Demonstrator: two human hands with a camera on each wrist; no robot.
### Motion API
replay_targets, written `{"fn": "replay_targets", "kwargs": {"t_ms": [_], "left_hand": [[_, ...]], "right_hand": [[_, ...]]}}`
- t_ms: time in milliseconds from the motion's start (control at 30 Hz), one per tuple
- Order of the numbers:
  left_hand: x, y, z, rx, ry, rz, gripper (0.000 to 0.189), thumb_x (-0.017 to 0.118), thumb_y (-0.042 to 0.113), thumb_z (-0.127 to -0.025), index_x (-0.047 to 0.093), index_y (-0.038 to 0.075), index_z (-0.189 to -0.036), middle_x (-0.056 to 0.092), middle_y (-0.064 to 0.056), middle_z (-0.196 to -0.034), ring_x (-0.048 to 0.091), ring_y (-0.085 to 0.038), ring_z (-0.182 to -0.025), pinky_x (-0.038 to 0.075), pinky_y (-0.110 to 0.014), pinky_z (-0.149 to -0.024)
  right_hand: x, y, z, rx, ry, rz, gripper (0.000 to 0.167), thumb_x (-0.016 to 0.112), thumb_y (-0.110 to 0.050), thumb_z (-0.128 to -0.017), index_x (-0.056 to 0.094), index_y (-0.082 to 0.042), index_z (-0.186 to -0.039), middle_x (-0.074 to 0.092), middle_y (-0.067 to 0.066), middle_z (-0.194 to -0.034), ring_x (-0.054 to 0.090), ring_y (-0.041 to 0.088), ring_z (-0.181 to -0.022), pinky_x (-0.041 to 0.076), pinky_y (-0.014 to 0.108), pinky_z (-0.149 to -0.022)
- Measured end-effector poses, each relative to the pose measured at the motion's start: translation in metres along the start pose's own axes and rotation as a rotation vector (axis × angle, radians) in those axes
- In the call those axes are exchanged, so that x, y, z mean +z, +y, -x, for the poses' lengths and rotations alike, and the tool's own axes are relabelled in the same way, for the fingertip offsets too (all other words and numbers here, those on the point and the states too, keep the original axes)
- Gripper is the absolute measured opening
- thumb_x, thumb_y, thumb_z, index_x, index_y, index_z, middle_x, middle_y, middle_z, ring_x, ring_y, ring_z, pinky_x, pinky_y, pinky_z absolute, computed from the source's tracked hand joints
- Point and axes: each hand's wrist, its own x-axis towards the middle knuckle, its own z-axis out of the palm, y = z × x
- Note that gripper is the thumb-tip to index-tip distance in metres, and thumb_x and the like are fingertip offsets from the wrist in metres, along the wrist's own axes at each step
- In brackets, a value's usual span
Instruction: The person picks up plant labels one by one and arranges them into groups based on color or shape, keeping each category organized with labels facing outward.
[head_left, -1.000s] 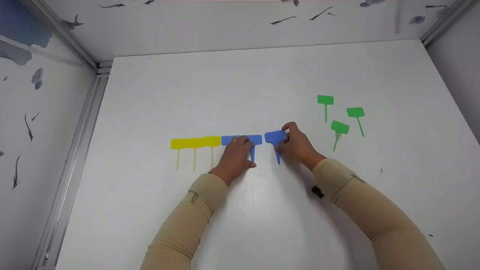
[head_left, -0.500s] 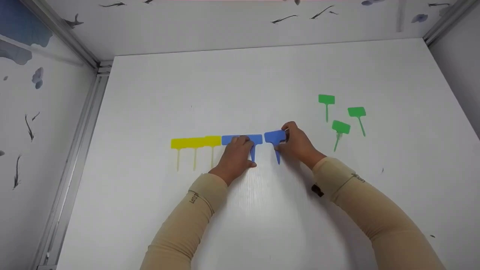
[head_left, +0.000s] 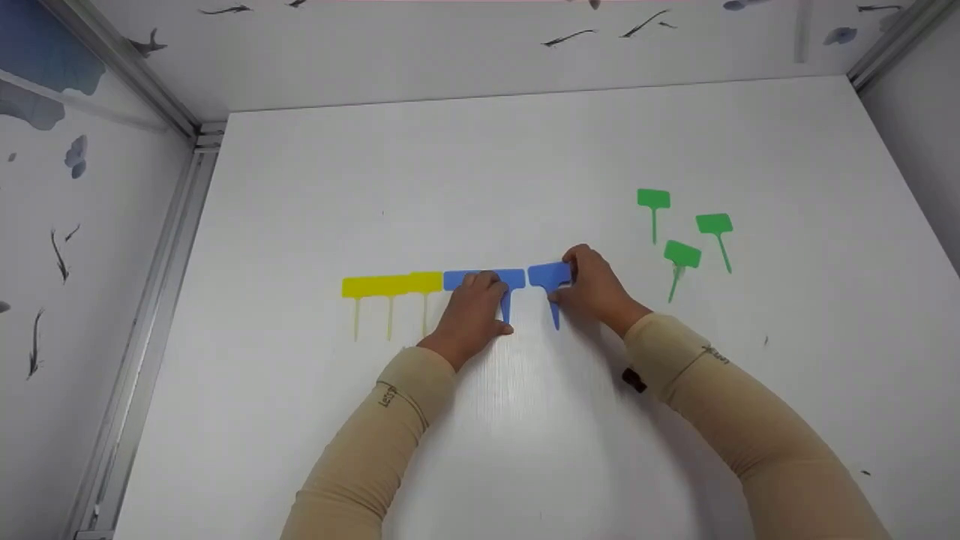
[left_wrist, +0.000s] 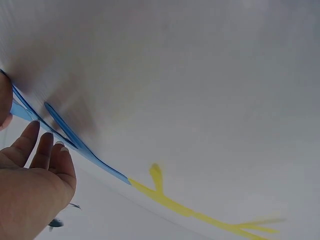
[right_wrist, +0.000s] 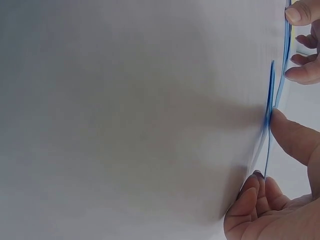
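Flat on the white table, two blue T-shaped plant labels [head_left: 512,279] lie edge to edge. My left hand [head_left: 469,315] rests its fingertips on them, its thumb by the tip of one stem, and covers the other stem. Just right of them is a third blue plant label [head_left: 550,274], slightly tilted, with a narrow gap between. My right hand [head_left: 596,289] pinches this label's right end, its thumb by the stem, as the right wrist view shows. Left of the blue ones, yellow plant labels [head_left: 390,286] with thin stems continue the row, seen also in the left wrist view.
Three green plant labels [head_left: 653,199] lie apart on the right side of the white table [head_left: 450,180]. Patterned white panels [head_left: 450,45] stand at the back and left, with a metal frame rail [head_left: 161,300] along the left edge.
The third blue label in my right hand has edged very slightly left, narrowing the gap to the row. My left hand has stayed in place.
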Motion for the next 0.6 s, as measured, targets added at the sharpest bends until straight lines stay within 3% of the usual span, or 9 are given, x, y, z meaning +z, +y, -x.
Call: {"fn": "replay_targets", "kwargs": {"t_ms": [600], "left_hand": [[-0.0009, 0.0033, -0.0001, -0.057, -0.028, 0.015, 0.064, 0.073, 0.031, -0.086, 0.049, 0.005, -0.139, 0.044, -0.010, -0.143, 0.037, -0.025, -0.131, 0.030, -0.033, -0.113]], "right_hand": [[0.0022, -0.0029, -0.0029, 0.022, -0.009, 0.037, 0.057, 0.074, -0.015, -0.086, 0.041, 0.001, -0.130, 0.049, 0.019, -0.122, 0.048, 0.032, -0.113, 0.040, 0.043, -0.106]]}}
